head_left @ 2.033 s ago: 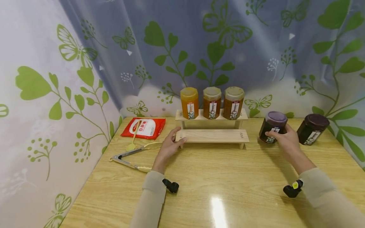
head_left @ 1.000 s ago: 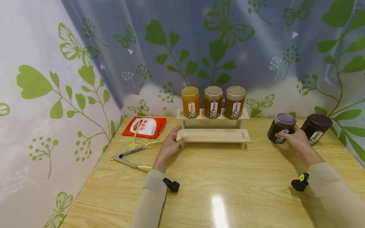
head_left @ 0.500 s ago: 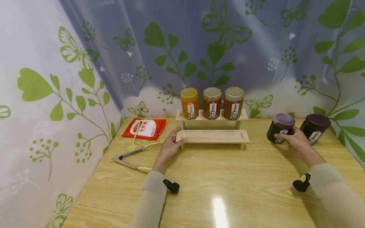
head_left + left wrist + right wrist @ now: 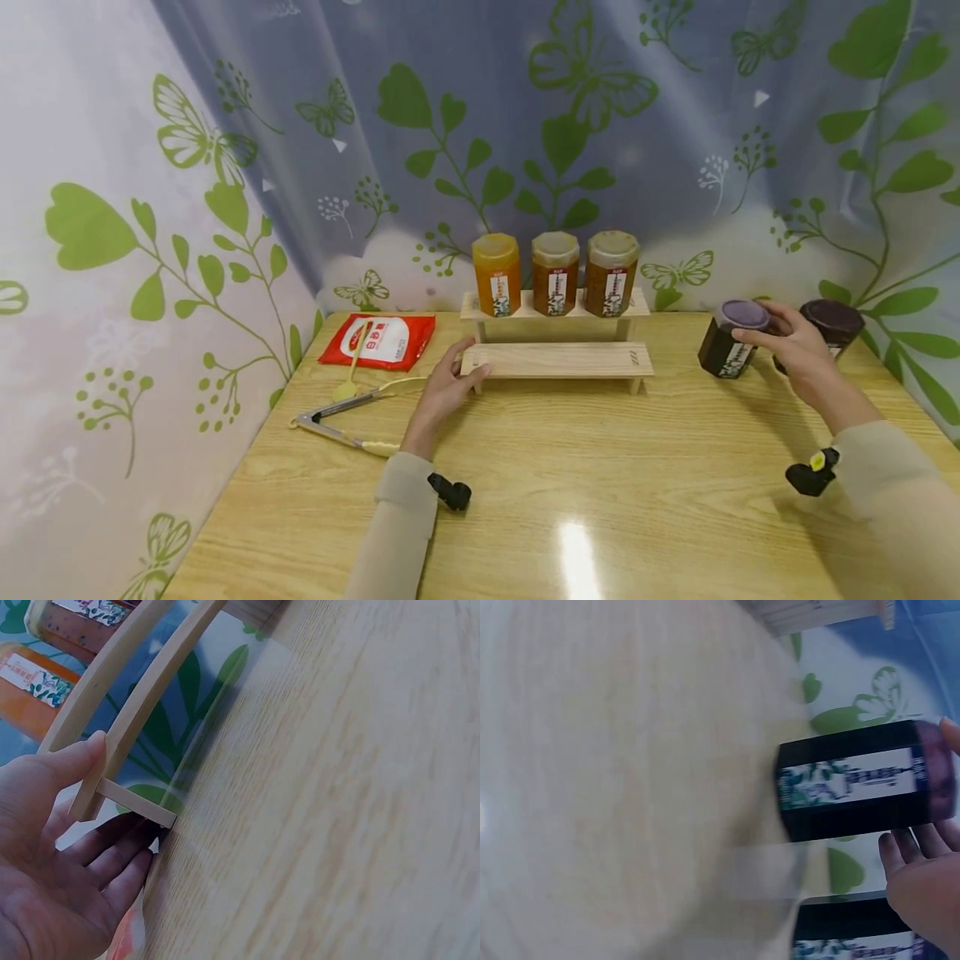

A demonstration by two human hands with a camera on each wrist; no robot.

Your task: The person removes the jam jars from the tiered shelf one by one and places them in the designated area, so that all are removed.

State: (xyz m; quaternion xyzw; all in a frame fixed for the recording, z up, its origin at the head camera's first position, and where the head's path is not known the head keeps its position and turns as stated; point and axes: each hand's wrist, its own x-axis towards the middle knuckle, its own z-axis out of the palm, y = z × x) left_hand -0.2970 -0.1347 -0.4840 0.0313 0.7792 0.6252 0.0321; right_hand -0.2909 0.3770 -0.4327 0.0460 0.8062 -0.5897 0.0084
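At the right of the head view, the right hand (image 4: 806,358) curves about the top of a dark faceted jar with a purple lid (image 4: 724,350) (whether it presses, I cannot tell). Near the centre, the left hand (image 4: 444,389) grips the left end of a pale wooden two-tier shelf (image 4: 557,360).

Left hand (image 4: 444,385) holding wooden rack (image 4: 557,360), right hand (image 4: 804,354) at purple-lidded jar (image 4: 722,346)

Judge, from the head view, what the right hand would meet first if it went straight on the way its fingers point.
Probably the purple-lidded dark jar: the right hand is right at its lid, though depth leaves it unclear whether they touch.
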